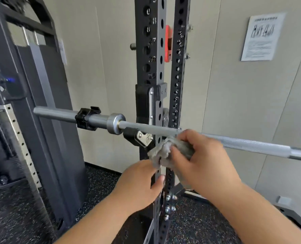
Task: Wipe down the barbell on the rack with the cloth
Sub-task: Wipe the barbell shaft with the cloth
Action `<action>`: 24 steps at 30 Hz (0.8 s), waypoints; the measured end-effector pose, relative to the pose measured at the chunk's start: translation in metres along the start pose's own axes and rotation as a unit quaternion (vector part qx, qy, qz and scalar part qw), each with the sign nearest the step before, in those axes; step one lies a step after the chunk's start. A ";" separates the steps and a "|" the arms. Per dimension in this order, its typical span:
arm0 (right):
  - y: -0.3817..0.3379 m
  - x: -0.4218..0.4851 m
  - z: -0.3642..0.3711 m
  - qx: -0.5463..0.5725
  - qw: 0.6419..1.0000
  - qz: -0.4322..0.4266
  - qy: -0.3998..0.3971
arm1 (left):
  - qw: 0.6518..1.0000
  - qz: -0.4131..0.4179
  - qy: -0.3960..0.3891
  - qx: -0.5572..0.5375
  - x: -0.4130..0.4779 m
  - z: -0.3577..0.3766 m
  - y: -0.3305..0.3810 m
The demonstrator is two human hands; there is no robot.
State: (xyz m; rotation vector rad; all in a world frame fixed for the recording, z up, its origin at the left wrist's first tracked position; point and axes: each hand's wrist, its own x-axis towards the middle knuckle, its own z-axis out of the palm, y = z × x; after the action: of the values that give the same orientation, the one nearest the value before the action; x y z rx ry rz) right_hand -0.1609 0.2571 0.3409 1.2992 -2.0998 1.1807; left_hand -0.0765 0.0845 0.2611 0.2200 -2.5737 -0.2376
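Observation:
A silver barbell (pixel 243 144) lies across the black rack (pixel 150 67), resting in a J-hook beside the upright. A black collar clamp (pixel 86 118) sits on its left sleeve. My right hand (pixel 200 155) grips a bunched grey cloth (pixel 165 152) just under the bar, right of the upright. My left hand (pixel 141 182) is below it, and its fingers pinch the cloth's lower edge. The cloth touches the bar's underside near the hook.
A dark cable machine (pixel 31 111) stands to the left. A red part (pixel 168 44) hangs on the rack behind the upright. A paper notice (pixel 262 36) is on the wall at the right. Speckled rubber floor lies below.

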 end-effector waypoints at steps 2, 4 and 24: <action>-0.014 0.016 -0.029 0.020 0.999 -0.009 0.045 | 0.999 0.019 0.036 -0.001 0.004 -0.022 0.012; -0.023 0.031 -0.050 0.006 0.995 -0.025 0.098 | 0.996 0.043 0.071 -0.013 0.008 -0.042 0.022; 0.029 0.036 -0.012 -0.273 0.960 0.006 -0.052 | 0.986 0.006 0.156 0.054 0.096 -0.069 -0.026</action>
State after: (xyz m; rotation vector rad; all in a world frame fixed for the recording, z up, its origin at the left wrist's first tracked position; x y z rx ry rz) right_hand -0.2050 0.2543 0.3596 1.0991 -2.2819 0.4758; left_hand -0.1178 0.0307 0.3619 0.2595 -2.2780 -0.0538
